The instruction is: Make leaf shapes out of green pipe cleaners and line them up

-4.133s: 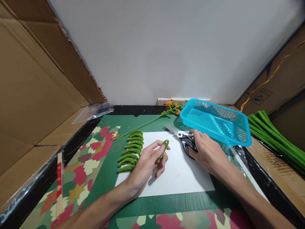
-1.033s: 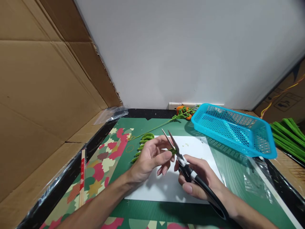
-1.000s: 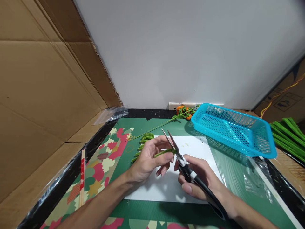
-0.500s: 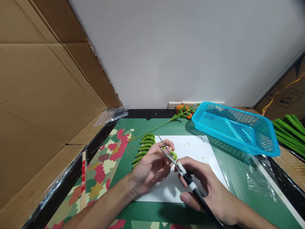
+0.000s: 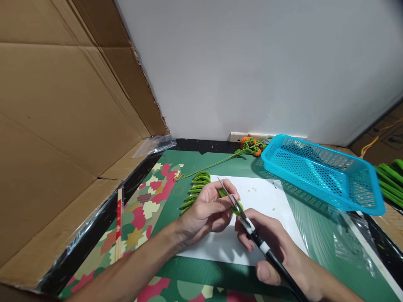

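Note:
My left hand point(image 5: 206, 212) pinches a small folded green pipe-cleaner loop point(image 5: 236, 206) over the white paper sheet point(image 5: 267, 201). My right hand point(image 5: 277, 253) grips black-handled scissors point(image 5: 252, 228), whose blades point up-left and close on the loop beside my left fingers. A row of several finished green loops point(image 5: 195, 191) lies along the paper's left edge, just beyond my left hand.
A turquoise plastic basket point(image 5: 324, 174) stands at the back right, partly on a clear plastic sheet point(image 5: 333, 235). A green stem with orange flowers point(image 5: 248, 147) lies by the wall. Green pipe cleaners point(image 5: 390, 180) lie at far right. Chopsticks point(image 5: 119, 222) rest left; cardboard walls point(image 5: 63, 105) rise beside.
Earlier the scissors lay on the paper under my right hand. Now that hand holds them at the loop, and the blades have gone from spread wide to nearly together.

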A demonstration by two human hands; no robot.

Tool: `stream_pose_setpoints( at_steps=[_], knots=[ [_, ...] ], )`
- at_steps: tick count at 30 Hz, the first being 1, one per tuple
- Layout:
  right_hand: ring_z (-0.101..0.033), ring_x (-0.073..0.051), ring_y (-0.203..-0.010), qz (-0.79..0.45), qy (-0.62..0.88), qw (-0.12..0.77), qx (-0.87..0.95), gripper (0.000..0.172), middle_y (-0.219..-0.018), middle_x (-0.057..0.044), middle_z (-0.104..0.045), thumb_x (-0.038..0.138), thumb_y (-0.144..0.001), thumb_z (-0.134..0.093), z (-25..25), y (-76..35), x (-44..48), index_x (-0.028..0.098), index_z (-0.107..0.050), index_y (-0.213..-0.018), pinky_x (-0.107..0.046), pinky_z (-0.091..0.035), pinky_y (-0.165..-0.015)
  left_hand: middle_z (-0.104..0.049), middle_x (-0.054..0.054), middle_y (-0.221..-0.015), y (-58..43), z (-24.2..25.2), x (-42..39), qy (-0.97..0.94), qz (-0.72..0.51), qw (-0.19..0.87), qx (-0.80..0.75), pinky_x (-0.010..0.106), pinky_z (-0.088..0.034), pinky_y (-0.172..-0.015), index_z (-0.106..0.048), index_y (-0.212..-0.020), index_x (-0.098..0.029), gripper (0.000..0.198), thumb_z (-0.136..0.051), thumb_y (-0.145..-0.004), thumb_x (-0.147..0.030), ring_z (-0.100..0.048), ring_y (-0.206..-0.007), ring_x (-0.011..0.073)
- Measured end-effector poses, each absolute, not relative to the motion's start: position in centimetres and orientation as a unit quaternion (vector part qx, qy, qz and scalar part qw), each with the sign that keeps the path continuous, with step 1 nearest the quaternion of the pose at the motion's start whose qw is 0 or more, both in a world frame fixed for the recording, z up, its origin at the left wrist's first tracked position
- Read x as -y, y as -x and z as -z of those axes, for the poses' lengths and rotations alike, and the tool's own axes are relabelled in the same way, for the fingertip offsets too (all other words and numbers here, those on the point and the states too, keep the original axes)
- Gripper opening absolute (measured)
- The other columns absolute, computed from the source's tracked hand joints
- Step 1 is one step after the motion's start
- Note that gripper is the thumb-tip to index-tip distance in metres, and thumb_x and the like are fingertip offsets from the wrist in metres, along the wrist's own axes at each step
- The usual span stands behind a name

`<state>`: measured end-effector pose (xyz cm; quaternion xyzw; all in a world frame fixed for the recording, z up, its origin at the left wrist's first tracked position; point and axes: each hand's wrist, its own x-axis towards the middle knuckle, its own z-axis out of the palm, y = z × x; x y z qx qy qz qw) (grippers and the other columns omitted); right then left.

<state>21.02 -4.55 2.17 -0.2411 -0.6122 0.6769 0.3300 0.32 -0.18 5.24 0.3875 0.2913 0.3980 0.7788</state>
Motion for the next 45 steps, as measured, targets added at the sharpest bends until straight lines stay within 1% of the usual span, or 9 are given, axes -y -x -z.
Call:
stream_pose_setpoints(
  at_steps=[7,13,19,24,28,32,35,39,45],
  knots=[
    [-0.040,-0.017,-0.078,-0.665,0.244,0.348,0.614,0.054,-0.091,0.000,-0.050,0.069,-0.083,-0.077,-2.2,-21.1,4.6,0.023,-0.055,-0.101,-0.030,-0.033,-0.070,-0.049,-0.008,-0.060,-0.5,-5.1,0.1,-0.408,-0.414,0.756,-0.302,0.010,-0.028,-0.035,-0.060,-0.084,-0.017,0.030,-0.085,-0.086,-0.033,-0.031,-0.039,0.0011],
    [-0.043,-0.017,-0.075,-0.674,0.264,0.343,0.599,0.058,-0.087,0.000,-0.053,0.067,-0.081,-0.081,-1.5,-21.1,4.9,0.022,-0.058,-0.110,-0.030,-0.034,-0.069,-0.045,-0.009,-0.055,-0.2,-5.0,0.0,-0.441,-0.402,0.752,-0.281,0.010,-0.027,-0.035,-0.059,-0.088,-0.018,0.027,-0.081,-0.091,-0.034,-0.030,-0.037,0.0014],
    [-0.042,-0.016,-0.072,-0.694,0.250,0.341,0.582,0.064,-0.085,0.000,-0.055,0.062,-0.080,-0.084,-1.2,-21.1,5.2,0.021,-0.055,-0.121,-0.030,-0.032,-0.066,-0.051,-0.008,-0.057,-0.1,-5.1,0.0,-0.445,-0.391,0.765,-0.252,0.009,-0.029,-0.035,-0.058,-0.091,-0.019,0.024,-0.077,-0.095,-0.033,-0.033,-0.037,0.0015],
    [-0.042,-0.015,-0.071,-0.673,0.256,0.345,0.602,0.066,-0.086,0.000,-0.055,0.059,-0.082,-0.083,-1.2,-21.2,5.2,0.021,-0.056,-0.129,-0.030,-0.033,-0.065,-0.063,-0.003,-0.063,-0.2,-4.7,0.0,-0.439,-0.386,0.776,-0.235,0.009,-0.031,-0.033,-0.061,-0.098,-0.020,0.017,-0.071,-0.100,-0.034,-0.038,-0.037,0.0028],
    [-0.042,-0.017,-0.074,-0.628,0.292,0.348,0.632,0.064,-0.085,0.000,-0.053,0.066,-0.082,-0.080,-1.5,-21.1,5.0,0.021,-0.063,-0.123,-0.031,-0.035,-0.068,-0.063,-0.004,-0.061,-0.1,-4.7,0.0,-0.442,-0.362,0.791,-0.217,0.011,-0.033,-0.032,-0.062,-0.101,-0.021,0.016,-0.065,-0.103,-0.036,-0.036,-0.031,0.0027],
    [-0.046,-0.021,-0.080,-0.604,0.317,0.345,0.645,0.069,-0.092,-0.004,-0.056,0.074,-0.080,-0.076,-1.8,-21.1,4.9,0.022,-0.065,-0.123,-0.033,-0.037,-0.071,-0.062,-0.004,-0.060,-0.1,-4.9,0.0,-0.433,-0.364,0.794,-0.221,0.010,-0.031,-0.033,-0.061,-0.098,-0.020,0.016,-0.066,-0.103,-0.035,-0.036,-0.033,0.0027],
    [-0.048,-0.023,-0.083,-0.604,0.320,0.346,0.643,0.072,-0.097,-0.006,-0.057,0.076,-0.079,-0.076,-1.8,-21.2,4.9,0.023,-0.063,-0.126,-0.035,-0.040,-0.073,-0.060,-0.005,-0.060,-0.2,-5.0,0.1,-0.426,-0.373,0.792,-0.228,0.009,-0.029,-0.033,-0.062,-0.097,-0.020,0.017,-0.070,-0.101,-0.035,-0.032,-0.034,0.0019],
    [-0.045,-0.021,-0.080,-0.613,0.305,0.349,0.640,0.070,-0.095,-0.004,-0.056,0.078,-0.078,-0.076,-1.8,-21.1,4.7,0.024,-0.064,-0.120,-0.033,-0.039,-0.072,-0.055,-0.007,-0.056,-0.2,-5.1,0.1,-0.418,-0.364,0.799,-0.235,0.010,-0.031,-0.032,-0.061,-0.098,-0.020,0.020,-0.073,-0.098,-0.037,-0.035,-0.033,0.0031],
    [-0.047,-0.021,-0.080,-0.606,0.312,0.362,0.636,0.072,-0.094,-0.004,-0.055,0.077,-0.079,-0.075,-1.1,-21.2,5.0,0.022,-0.063,-0.124,-0.033,-0.040,-0.071,-0.061,-0.005,-0.061,-0.1,-4.9,0.1,-0.432,-0.359,0.795,-0.232,0.011,-0.034,-0.030,-0.060,-0.099,-0.020,0.021,-0.072,-0.099,-0.037,-0.037,-0.031,0.0024]
  ],
)
